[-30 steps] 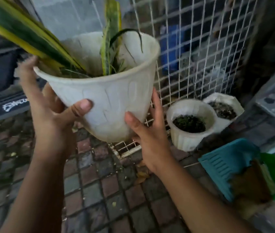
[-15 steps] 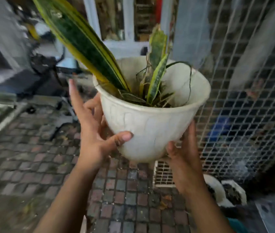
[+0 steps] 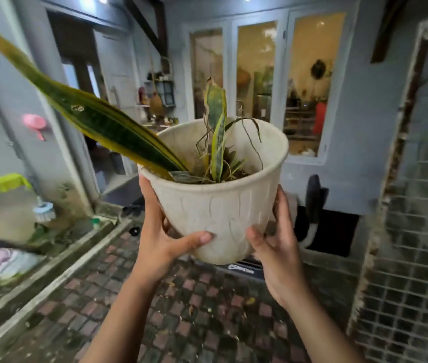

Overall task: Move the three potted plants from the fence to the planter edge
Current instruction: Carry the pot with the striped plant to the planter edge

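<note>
**Both hands wrapped round the first pot, mid-carry**

Both hands were clamped on the cream ribbed plastic pot with the snake plant [image 3: 218,213], which was held up in the air at about chest height, well clear of the red-and-grey brick paving [image 3: 181,310]. The left hand [image 3: 160,244] was cupped round the lower left wall, thumb pressed across the front and fingers hidden behind. The right hand [image 3: 278,247] was spread against the lower right side, thumb tip on the front near the base. So the pot was sandwiched between the two palms, gripped low, with nothing supporting it from underneath as far as could be seen. It was kept pretty much upright, and the long yellow-edged green leaf [image 3: 89,119] was stuck out up and to the left, past the left hand.

Progress-wise, it looked like early days. One pot was off the ground and in transit, not set down anywhere yet. The white wire mesh fence [image 3: 412,258] was at the right edge of view, and a raised concrete kerb [image 3: 50,273] was visible lower left, probably the planter edge, though that's a guess. The other two pots weren't in shot, so it couldn't be told where they stood; presumably still to be fetched.
</note>
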Available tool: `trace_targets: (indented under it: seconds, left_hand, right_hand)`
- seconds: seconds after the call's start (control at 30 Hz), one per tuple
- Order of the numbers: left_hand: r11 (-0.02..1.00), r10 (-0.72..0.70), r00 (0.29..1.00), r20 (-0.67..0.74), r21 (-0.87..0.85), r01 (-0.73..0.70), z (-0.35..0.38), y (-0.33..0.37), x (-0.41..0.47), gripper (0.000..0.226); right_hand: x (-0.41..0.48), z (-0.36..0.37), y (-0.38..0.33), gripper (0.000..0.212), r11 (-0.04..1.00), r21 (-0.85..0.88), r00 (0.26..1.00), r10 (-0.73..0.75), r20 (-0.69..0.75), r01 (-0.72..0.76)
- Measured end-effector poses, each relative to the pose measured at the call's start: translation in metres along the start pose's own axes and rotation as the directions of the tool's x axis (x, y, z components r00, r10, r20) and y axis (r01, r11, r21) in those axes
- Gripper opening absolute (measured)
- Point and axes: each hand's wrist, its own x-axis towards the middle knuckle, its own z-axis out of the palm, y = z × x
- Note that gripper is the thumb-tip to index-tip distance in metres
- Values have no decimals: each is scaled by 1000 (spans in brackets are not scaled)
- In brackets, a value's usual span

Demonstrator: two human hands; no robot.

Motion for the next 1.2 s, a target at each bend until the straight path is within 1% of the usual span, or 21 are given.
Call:
trace_targets:
  seconds: [0.07, 0.2, 0.27, 0.37, 0.43, 0.53, 0.6, 0.67, 0.77, 0.83, 0.87, 1.0, 1.07, 1.13, 1.2]
  left_hand:
    - [999, 6, 999, -54, 43, -3, -24, -9, 7, 138]
    - [998, 20, 977, -213, 57, -9, -60, -41, 25, 144]
    - [996, 34, 952, -304, 85, -8, -70, -64, 33, 144]
    - [987, 21, 907, -421, 152, 47, -88, -107, 47, 150]
    - [973, 21, 890, -456, 213, 86, -105, -132, 60, 150]
    - [940, 34, 880, -473, 315, 133, -134, -157, 80, 144]
    - [924, 51, 873, -485, 354, 143, -155, -172, 89, 137]
    - [921, 84, 837, -541, 363, 143, -175, -183, 98, 133]
    - [913, 157, 746, -647, 383, 139, -206, -209, 107, 128]
    - [912, 175, 687, -706, 380, 158, -230, -230, 114, 124]
    - [909, 177, 671, -720, 381, 168, -243, -241, 117, 123]
    - [897, 170, 666, -726, 394, 201, -310, -284, 130, 125]
    - [897, 136, 674, -726, 379, 227, -346, -304, 138, 126]
    - [897, 91, 694, -714, 361, 254, -379, -320, 147, 128]
    - [889, 50, 707, -706, 354, 290, -411, -337, 155, 131]
  right_hand:
    - [23, 18, 17, 109, 999, 27, 997, 17, 76, -19]
    - [77, 50, 61, 96, 995, 85, 982, 37, 186, -53]
    - [108, 65, 87, 100, 991, 93, 970, 68, 234, -92]
    - [156, 85, 130, 111, 982, 109, 941, 112, 318, -154]
    - [188, 101, 158, 110, 977, 120, 922, 122, 368, -178]
    - [232, 131, 194, 104, 963, 171, 890, 115, 442, -209]
    - [254, 155, 218, 96, 951, 194, 861, 117, 495, -241]
    - [271, 180, 241, 90, 932, 218, 842, 139, 522, -289]
    - [290, 219, 280, 99, 904, 224, 804, 183, 566, -364]
    - [303, 245, 306, 107, 886, 207, 772, 221, 596, -414]
    - [311, 259, 319, 111, 881, 199, 757, 231, 611, -429]
    - [339, 320, 369, 118, 869, 181, 724, 249, 644, -460]
    - [356, 353, 393, 119, 859, 169, 704, 266, 658, -483]
    - [373, 383, 414, 114, 855, 162, 691, 271, 670, -492]
    - [391, 411, 437, 102, 855, 159, 684, 269, 678, -494]
